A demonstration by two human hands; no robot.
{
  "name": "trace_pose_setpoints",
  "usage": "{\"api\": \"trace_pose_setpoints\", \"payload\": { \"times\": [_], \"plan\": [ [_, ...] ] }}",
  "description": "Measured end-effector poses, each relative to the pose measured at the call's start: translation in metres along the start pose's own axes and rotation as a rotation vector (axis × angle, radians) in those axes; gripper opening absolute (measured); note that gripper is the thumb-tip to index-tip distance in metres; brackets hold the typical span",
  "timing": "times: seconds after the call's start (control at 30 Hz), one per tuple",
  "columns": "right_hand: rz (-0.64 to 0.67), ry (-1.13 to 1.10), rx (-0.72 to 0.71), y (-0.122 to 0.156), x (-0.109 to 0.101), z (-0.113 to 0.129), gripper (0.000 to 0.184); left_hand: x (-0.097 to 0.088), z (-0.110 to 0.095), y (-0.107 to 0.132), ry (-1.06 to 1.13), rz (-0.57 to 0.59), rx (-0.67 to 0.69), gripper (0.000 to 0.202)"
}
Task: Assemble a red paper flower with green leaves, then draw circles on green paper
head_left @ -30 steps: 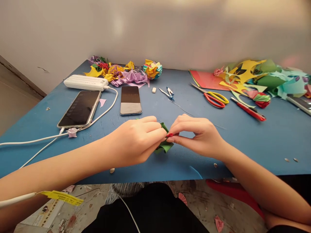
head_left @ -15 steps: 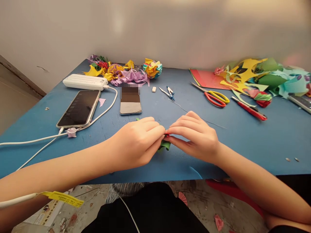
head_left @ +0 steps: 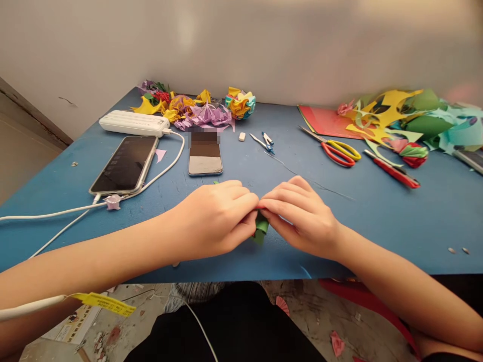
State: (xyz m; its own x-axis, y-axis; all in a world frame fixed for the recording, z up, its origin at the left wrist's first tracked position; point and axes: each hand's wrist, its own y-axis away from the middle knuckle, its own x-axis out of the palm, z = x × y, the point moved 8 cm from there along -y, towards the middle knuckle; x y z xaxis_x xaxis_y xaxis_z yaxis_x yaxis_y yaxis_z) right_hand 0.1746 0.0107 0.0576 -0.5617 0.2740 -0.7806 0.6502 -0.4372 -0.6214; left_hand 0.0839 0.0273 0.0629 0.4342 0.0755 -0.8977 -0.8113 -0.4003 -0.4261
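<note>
My left hand (head_left: 226, 216) and my right hand (head_left: 302, 216) meet above the blue table, fingertips pinched together. Between them is a small red and green paper piece (head_left: 261, 227), mostly covered by my fingers. Its curled green part hangs below the fingertips, and a thin red bit shows at the top where the hands meet. A tiny green tip pokes out behind my left hand. Just beyond the hands lies a thin wire (head_left: 309, 178).
Two phones (head_left: 124, 165) (head_left: 206, 160), a white power bank (head_left: 134, 123) and cables lie left and centre. Paper flowers (head_left: 240, 105) line the back. Scissors (head_left: 334, 148), a red-handled cutter (head_left: 392, 168), a compass (head_left: 264, 143), an eraser (head_left: 242, 136) and paper scraps (head_left: 388, 108) sit behind and right.
My fingertips have closed in on the paper; less red shows between them and the green part hangs a little lower. The whole view has shifted slightly.
</note>
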Motion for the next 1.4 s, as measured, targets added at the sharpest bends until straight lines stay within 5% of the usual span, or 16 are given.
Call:
{"api": "trace_pose_setpoints", "payload": {
  "times": [0.47,1.0,1.4],
  "plan": [
    [-0.131,-0.132,0.171,-0.006,-0.018,-0.006,0.018,-0.009,-0.003,0.0,-0.071,-0.091,0.09,0.026],
    [-0.104,-0.108,0.096,-0.003,-0.013,-0.001,0.02,-0.003,-0.01,-0.001,-0.145,0.034,0.164,0.019],
    [-0.075,-0.056,0.079,-0.007,-0.012,0.002,0.021,-0.012,-0.015,0.0,-0.171,-0.096,0.199,0.023]
  ]
}}
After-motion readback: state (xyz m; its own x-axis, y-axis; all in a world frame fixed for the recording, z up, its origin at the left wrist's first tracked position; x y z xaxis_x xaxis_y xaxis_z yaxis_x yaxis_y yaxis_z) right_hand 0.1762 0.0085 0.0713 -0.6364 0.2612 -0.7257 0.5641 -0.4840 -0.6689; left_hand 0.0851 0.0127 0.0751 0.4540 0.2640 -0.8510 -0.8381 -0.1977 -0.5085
